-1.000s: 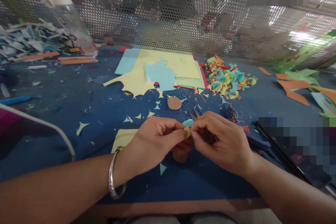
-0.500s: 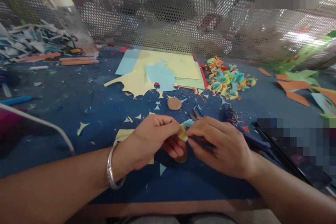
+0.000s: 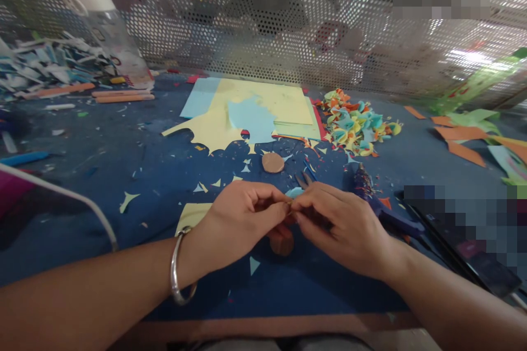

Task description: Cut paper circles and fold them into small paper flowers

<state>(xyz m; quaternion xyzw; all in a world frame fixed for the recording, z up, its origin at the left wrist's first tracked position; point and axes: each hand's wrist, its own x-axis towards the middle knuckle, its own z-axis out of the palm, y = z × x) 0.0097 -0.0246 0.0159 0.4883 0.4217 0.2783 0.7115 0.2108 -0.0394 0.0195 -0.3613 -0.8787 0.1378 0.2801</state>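
My left hand and my right hand meet fingertip to fingertip at the middle of the table. Both pinch a small piece of yellow paper, seen nearly edge-on and mostly hidden by the fingers. Under my left fingers lies a round brown disc; a second brown disc rests farther back. Just behind the fingertips is a light blue paper piece, beside the pointed scissor-like tips partly covered by my right hand. Yellow paper sticks out beneath my left wrist.
Cut paper sheets lie at the back, left of a pile of small folded colored papers. A dark purple tool is right of my right hand. At the left stand a bottle and a white cable. Scraps are scattered about.
The yellow paper piece, earlier showing its flat face between my fingers, is now turned or folded and mostly covered. My left thumb and index finger have moved right, closer to my right fingertips.
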